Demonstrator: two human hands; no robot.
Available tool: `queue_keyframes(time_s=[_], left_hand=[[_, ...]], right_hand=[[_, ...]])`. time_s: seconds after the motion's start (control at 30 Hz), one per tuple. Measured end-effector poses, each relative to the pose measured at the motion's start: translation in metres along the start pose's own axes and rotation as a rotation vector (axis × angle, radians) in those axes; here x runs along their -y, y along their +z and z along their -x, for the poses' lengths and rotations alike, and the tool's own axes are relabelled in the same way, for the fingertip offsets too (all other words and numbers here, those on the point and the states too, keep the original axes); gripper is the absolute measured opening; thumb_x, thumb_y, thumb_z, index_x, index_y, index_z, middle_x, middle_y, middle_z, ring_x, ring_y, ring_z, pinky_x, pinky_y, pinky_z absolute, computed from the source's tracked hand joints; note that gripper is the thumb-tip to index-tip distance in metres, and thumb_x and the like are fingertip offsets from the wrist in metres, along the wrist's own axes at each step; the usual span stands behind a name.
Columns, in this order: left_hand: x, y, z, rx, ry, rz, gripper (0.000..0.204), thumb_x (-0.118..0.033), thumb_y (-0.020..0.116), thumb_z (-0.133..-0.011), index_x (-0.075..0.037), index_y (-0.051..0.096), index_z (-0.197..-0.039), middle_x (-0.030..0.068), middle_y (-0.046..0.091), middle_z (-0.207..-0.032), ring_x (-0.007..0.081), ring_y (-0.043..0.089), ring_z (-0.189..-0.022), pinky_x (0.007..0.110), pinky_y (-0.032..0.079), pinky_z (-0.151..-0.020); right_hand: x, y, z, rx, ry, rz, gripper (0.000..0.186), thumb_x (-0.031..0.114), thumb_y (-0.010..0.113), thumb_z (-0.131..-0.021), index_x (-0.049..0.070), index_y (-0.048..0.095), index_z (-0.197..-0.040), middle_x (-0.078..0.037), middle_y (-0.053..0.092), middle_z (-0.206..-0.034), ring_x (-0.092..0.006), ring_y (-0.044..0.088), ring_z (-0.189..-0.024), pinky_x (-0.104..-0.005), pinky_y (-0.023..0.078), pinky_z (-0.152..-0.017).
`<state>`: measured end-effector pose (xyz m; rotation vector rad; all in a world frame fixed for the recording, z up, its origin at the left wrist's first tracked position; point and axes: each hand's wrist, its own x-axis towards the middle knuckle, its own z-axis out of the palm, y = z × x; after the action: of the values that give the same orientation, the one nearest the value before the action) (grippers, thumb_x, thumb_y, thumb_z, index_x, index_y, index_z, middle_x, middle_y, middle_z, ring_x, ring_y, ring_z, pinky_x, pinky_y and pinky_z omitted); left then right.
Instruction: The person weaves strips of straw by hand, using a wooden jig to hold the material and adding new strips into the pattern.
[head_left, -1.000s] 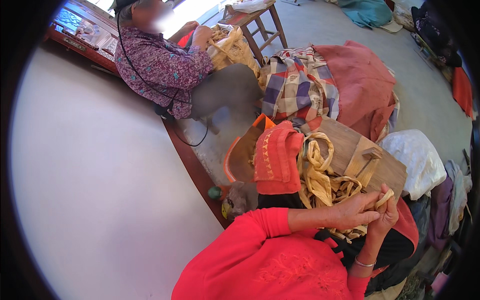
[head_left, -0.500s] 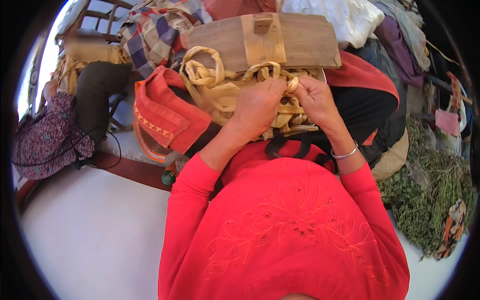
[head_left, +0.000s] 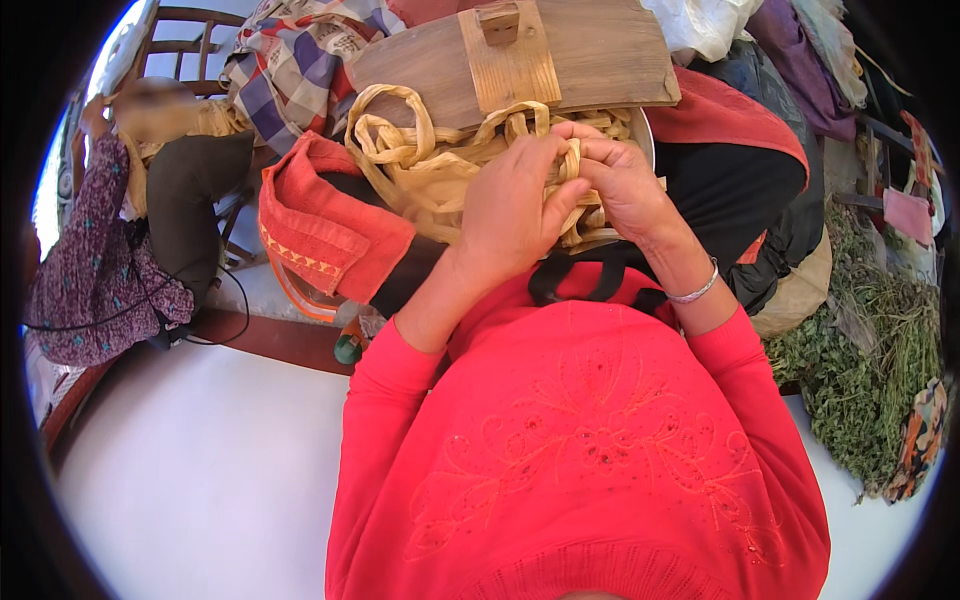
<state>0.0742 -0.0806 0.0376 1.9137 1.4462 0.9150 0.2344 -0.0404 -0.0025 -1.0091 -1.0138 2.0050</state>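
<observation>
Strip [head_left: 573, 162] still pinched by right hand [head_left: 628, 190], near side of board [head_left: 610, 50]; left hand [head_left: 512, 195] thumb now spread, grip can't be told. Strip's not been let go.

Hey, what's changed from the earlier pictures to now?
The view has swung rightward; your left hand and right hand moved left along the board, toward its middle. The co-worker's hand has risen since the second picture. Nothing visibly let go: both hands still hold a tan strip. Board and towel stay put.
</observation>
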Motion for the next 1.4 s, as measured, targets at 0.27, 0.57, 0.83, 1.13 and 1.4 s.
queue_keyframes(time_s=[0.27, 0.57, 0.83, 1.13, 1.4], left_hand=[[0.011, 0.020, -0.023, -0.084, -0.212, 0.266, 0.019, -0.018, 0.053, -0.091, -0.001, 0.052, -0.100, 0.0159, 0.060, -0.076, 0.0318, 0.060, -0.070, 0.038, 0.047, -0.062], [0.000, 0.018, 0.000, -0.042, -0.803, 1.437, 0.014, -0.019, 0.045, -0.095, -0.008, 0.053, -0.099, 0.0011, 0.051, -0.068, 0.0036, 0.033, -0.044, 0.019, 0.023, -0.039], [0.024, -0.006, 0.019, -0.140, -0.086, -0.066, 0.014, -0.006, 0.057, -0.087, -0.003, 0.058, -0.100, 0.0108, 0.058, -0.079, 0.0253, 0.059, -0.066, 0.035, 0.046, -0.057], [0.025, -0.012, 0.003, -0.048, -0.110, -0.024, 0.009, -0.014, 0.062, -0.085, -0.006, 0.061, -0.088, 0.0110, 0.060, -0.075, 0.0300, 0.060, -0.067, 0.036, 0.046, -0.057], [0.038, -0.004, -0.004, -0.176, 0.047, -0.044, 0.012, -0.016, 0.063, -0.086, -0.004, 0.062, -0.086, 0.0118, 0.059, -0.072, 0.0325, 0.059, -0.066, 0.038, 0.046, -0.059]], right_hand=[[0.025, 0.013, -0.004, -0.154, -0.693, 0.906, 0.005, -0.004, 0.057, -0.079, -0.006, 0.061, -0.081, -0.016, 0.058, -0.108, -0.0293, 0.057, -0.093, -0.0325, 0.046, -0.082], [0.025, 0.013, -0.011, -0.212, -0.571, 0.477, 0.009, -0.007, 0.061, -0.081, -0.005, 0.064, -0.088, -0.008, 0.053, -0.117, -0.0140, 0.052, -0.099, -0.0261, 0.044, -0.083], [0.043, -0.007, -0.011, -0.084, -0.282, 0.249, 0.049, 0.007, 0.065, -0.085, 0.006, 0.047, -0.130, -0.007, 0.051, -0.114, -0.0129, 0.052, -0.100, -0.0244, 0.046, -0.082], [0.059, -0.005, 0.001, 0.155, -0.273, 1.039, 0.022, 0.019, 0.059, -0.089, -0.002, 0.057, -0.083, -0.017, 0.054, -0.070, -0.0327, 0.050, -0.062, -0.0345, 0.043, -0.057], [0.056, -0.016, -0.012, -0.022, -0.238, 0.601, 0.028, 0.021, 0.065, -0.088, 0.001, 0.063, -0.106, -0.008, 0.067, -0.090, -0.0195, 0.065, -0.080, -0.0277, 0.052, -0.072]])
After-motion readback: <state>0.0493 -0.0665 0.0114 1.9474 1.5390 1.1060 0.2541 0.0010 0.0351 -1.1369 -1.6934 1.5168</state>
